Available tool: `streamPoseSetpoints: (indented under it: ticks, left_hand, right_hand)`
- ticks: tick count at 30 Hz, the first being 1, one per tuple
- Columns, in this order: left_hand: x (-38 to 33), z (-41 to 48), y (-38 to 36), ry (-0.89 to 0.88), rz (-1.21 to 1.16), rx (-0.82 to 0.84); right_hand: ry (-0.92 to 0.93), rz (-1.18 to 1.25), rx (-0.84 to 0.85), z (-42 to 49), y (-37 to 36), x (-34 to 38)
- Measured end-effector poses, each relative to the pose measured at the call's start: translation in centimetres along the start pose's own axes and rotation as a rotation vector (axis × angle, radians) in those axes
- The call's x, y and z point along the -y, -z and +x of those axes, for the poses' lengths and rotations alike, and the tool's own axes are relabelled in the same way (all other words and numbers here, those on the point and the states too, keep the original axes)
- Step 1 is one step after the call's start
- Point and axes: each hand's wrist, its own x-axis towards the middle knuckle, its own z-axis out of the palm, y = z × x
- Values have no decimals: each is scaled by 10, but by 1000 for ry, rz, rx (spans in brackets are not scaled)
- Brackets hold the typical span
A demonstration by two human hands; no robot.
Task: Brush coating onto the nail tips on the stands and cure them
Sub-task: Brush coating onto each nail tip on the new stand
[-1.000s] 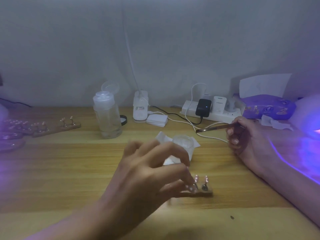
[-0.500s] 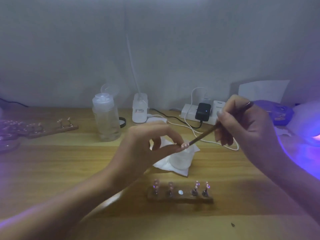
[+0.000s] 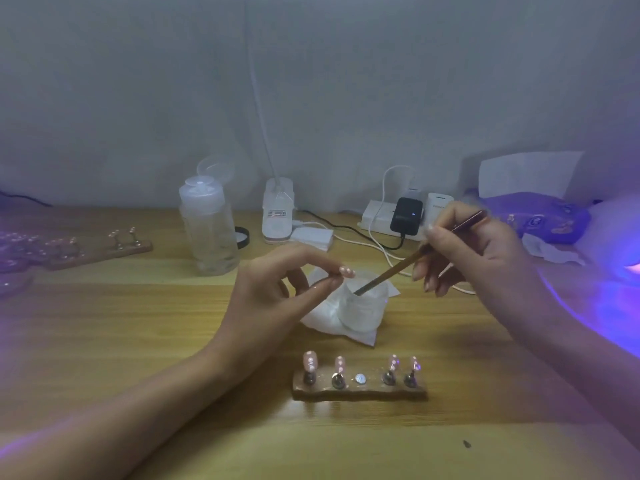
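Above table [image 3: 138, 341], brush [image 3: 391, 271] slants down-left.

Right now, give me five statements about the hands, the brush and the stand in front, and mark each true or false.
1. The left hand pinches a nail tip between thumb and forefinger. True.
2. The left hand holds the brush. False: the right hand grips it.
3. The near stand carries four nail tips, with its middle spot bare. True.
4. The brush's tip touches a nail tip on the stand. False: its tip is at the mouth of the small white jar.
5. The clear bottle lies on its side. False: it stands upright with its cap flipped open.
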Motion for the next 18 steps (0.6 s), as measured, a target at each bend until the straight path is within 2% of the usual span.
streamPoseSetpoints:
  ticks: [3, 9, 18]
  left_hand:
    - [-1, -2, -2, 3, -15, 20]
    - [-1, -3, 0, 25, -10, 32]
    - [2, -2, 0, 99, 78, 20]
  right_hand:
    - [4, 57, -76, 0, 9, 0]
    - [-153, 244, -215, -7, 10, -22]
    - [-281, 431, -257, -14, 0, -33]
